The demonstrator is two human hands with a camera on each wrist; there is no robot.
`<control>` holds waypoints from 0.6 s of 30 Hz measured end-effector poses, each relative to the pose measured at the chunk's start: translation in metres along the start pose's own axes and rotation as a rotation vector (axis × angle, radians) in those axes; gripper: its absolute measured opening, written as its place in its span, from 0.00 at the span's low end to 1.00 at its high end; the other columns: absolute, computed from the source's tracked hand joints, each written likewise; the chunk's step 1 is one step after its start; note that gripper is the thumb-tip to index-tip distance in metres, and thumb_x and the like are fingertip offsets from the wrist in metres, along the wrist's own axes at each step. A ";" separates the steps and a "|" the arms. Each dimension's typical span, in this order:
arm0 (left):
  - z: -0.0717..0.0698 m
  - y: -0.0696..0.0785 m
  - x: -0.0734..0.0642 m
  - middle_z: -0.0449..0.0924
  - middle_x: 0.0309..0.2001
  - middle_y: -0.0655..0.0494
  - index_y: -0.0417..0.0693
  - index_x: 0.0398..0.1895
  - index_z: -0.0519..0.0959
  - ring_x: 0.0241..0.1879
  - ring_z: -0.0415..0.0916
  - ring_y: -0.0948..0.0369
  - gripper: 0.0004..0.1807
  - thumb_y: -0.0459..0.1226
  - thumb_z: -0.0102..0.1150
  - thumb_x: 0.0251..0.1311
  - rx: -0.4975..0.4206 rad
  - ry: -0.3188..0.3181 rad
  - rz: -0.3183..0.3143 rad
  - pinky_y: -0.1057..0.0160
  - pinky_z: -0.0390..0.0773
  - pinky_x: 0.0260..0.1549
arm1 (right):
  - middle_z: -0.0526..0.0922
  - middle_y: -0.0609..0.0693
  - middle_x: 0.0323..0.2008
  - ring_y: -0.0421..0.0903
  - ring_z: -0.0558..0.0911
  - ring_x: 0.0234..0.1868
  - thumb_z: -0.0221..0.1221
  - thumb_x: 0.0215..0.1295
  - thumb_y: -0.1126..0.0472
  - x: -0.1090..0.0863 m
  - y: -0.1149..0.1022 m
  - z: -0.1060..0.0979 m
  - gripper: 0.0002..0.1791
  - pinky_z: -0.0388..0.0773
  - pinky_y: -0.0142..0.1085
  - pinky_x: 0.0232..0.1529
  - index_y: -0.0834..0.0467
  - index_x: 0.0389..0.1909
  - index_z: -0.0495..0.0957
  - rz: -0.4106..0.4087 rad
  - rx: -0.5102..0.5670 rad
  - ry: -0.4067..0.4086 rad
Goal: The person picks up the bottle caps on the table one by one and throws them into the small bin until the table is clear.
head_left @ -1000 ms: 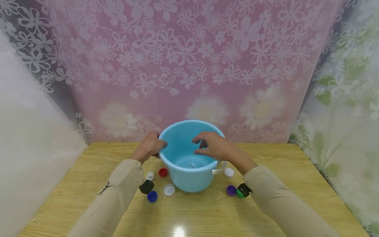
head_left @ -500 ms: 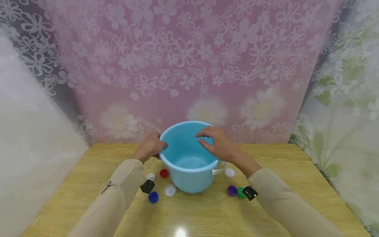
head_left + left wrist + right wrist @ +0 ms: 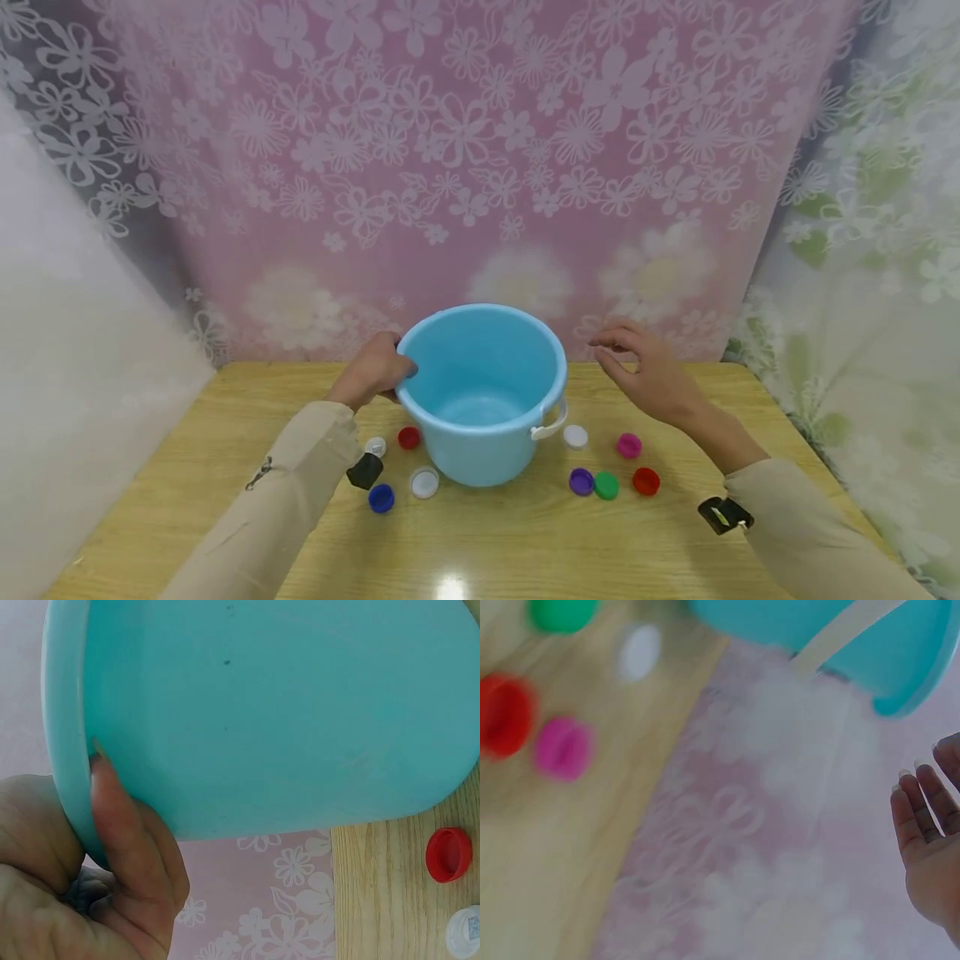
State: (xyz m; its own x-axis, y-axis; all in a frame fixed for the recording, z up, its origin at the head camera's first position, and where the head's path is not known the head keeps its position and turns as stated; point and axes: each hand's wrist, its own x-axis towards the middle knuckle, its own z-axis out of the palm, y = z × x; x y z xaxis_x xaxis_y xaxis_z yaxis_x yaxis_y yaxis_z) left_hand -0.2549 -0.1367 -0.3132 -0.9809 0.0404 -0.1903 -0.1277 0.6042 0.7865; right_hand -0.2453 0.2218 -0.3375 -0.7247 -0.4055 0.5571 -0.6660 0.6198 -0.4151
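Note:
A light blue bucket (image 3: 480, 454) with a white handle (image 3: 551, 421) stands on the wooden table, its mouth tilted toward me. My left hand (image 3: 375, 367) grips its left rim; in the left wrist view, that hand's fingers (image 3: 124, 817) curl round the rim. To the right of the bucket, my right hand (image 3: 648, 371) hangs above the table with loosely bent fingers and holds nothing. Below it lie a pink bottle cap (image 3: 628, 446), a red cap (image 3: 646, 481), a green cap (image 3: 606, 486), a purple cap (image 3: 581, 482) and a white cap (image 3: 575, 437).
Left of the bucket lie another red cap (image 3: 408, 437), a small white cap (image 3: 376, 447), a larger white cap (image 3: 424, 482) and a blue cap (image 3: 381, 498). Behind the table (image 3: 480, 542) hangs a pink flowered curtain (image 3: 480, 167), with pale sheets at both sides.
My right hand has moved right, from over the bucket's mouth to beside it. A small pale thing seen at the bucket's bottom earlier no longer shows. My left hand stays on the rim.

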 end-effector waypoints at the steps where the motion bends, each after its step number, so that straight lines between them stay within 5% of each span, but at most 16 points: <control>1: 0.000 0.001 0.000 0.74 0.45 0.36 0.30 0.59 0.65 0.25 0.81 0.52 0.23 0.29 0.53 0.61 0.002 0.001 -0.001 0.58 0.83 0.21 | 0.76 0.50 0.50 0.49 0.76 0.50 0.57 0.67 0.64 -0.006 0.006 -0.003 0.10 0.78 0.49 0.47 0.57 0.47 0.79 0.013 -0.020 -0.009; 5: 0.000 0.002 0.001 0.74 0.45 0.36 0.31 0.60 0.65 0.25 0.81 0.52 0.23 0.28 0.53 0.61 0.017 0.005 -0.010 0.59 0.83 0.20 | 0.77 0.51 0.48 0.50 0.77 0.48 0.56 0.68 0.63 -0.030 0.023 -0.011 0.10 0.77 0.50 0.47 0.59 0.48 0.78 0.060 -0.049 -0.099; 18: -0.001 0.005 -0.001 0.74 0.45 0.37 0.32 0.58 0.66 0.24 0.81 0.52 0.22 0.28 0.52 0.61 0.028 -0.005 -0.011 0.58 0.82 0.20 | 0.75 0.49 0.49 0.49 0.77 0.45 0.58 0.67 0.49 -0.095 0.046 -0.007 0.19 0.79 0.42 0.42 0.56 0.52 0.76 0.221 0.073 -0.571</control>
State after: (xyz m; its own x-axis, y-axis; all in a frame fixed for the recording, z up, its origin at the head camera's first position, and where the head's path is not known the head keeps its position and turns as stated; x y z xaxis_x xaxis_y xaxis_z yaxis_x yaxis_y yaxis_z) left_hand -0.2543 -0.1344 -0.3083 -0.9787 0.0372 -0.2021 -0.1347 0.6267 0.7676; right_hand -0.2060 0.2932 -0.4040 -0.8138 -0.5810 -0.0121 -0.4851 0.6908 -0.5362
